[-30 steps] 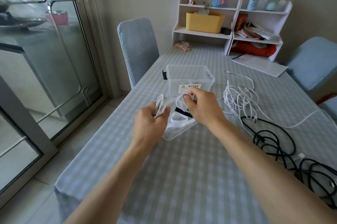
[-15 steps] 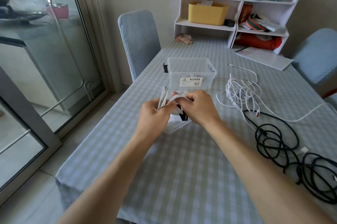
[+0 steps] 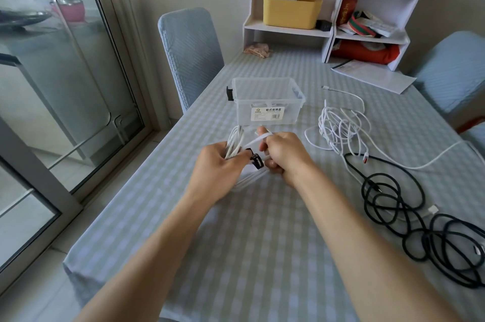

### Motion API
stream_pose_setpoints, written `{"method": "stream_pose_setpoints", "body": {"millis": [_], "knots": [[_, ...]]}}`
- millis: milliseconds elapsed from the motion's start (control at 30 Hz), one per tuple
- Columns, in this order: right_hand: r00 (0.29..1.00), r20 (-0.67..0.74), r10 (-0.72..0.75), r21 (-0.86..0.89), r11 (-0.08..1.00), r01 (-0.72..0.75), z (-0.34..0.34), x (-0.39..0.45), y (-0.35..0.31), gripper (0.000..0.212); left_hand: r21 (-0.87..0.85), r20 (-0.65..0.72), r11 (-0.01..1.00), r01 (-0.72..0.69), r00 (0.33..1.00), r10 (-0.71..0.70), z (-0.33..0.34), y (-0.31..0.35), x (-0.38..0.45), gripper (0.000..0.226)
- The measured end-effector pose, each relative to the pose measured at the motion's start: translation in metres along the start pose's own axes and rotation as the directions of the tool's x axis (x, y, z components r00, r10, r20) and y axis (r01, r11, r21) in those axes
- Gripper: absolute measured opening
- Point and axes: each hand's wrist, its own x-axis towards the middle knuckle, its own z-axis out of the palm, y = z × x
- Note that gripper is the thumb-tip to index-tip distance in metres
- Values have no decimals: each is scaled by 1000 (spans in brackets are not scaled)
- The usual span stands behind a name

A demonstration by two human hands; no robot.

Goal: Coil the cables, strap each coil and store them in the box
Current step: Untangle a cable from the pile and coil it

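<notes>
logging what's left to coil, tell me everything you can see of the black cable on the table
The black cable lies loose and uncoiled on the checked tablecloth, off to the person's right. It looks matte, perhaps braided, and sprawls in several overlapping irregular loops that run toward the right edge of the view. Its far end runs up beside the tangled white cable, near a small red-tipped plug. A white connector lies among its loops. No strap is visible on it, and neither hand touches it.

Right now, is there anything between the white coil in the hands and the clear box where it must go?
Nothing visible blocks it. The white coil is held by the left hand and right hand just in front of the clear box, which has no lid on. The loose white cable lies off to the right.
</notes>
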Motion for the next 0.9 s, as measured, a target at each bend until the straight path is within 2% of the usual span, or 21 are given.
{"method": "stream_pose_setpoints", "body": {"millis": [67,100,167,200,333,400,467,600,767,900], "knots": [[997,1,-78,-107,991,78,-5,2,3,43,-29,33,999,19,999,-18,-2,1,0,24],[989,-11,-146,-220,965,140,-8,4,4,48,-26,53,999,25,998,-24,-3,1,-1,24],[958,-16,-287,-434,865,252,-12,7,7,52,7,80,1000,24,996,-24,-5,2,-2,35],[941,-10,-337,-487,824,289,-12,7,8,53,23,89,999,28,996,-30,-5,2,-2,38],[879,19,-476,-618,686,384,-20,8,12,55,-4,72,999,53,996,-52,-6,-4,1,32],[862,67,-502,-709,584,395,-25,9,14,54,-71,60,995,69,996,-65,-9,-8,4,33],[845,113,-522,-722,541,431,-28,11,17,54,-104,58,991,79,996,-73,-11,-10,5,29],[806,126,-578,-641,573,511,-32,13,21,53,-171,8,981,95,995,-95,-11,-10,6,27],[838,97,-536,-495,705,508,-52,7,25,45,-290,-68,954,82,992,-106,-16,-11,9,17],[857,89,-507,-356,788,503,-59,-5,21,24,-280,-47,957,79,994,-95,-15,-8,9,17]]}}
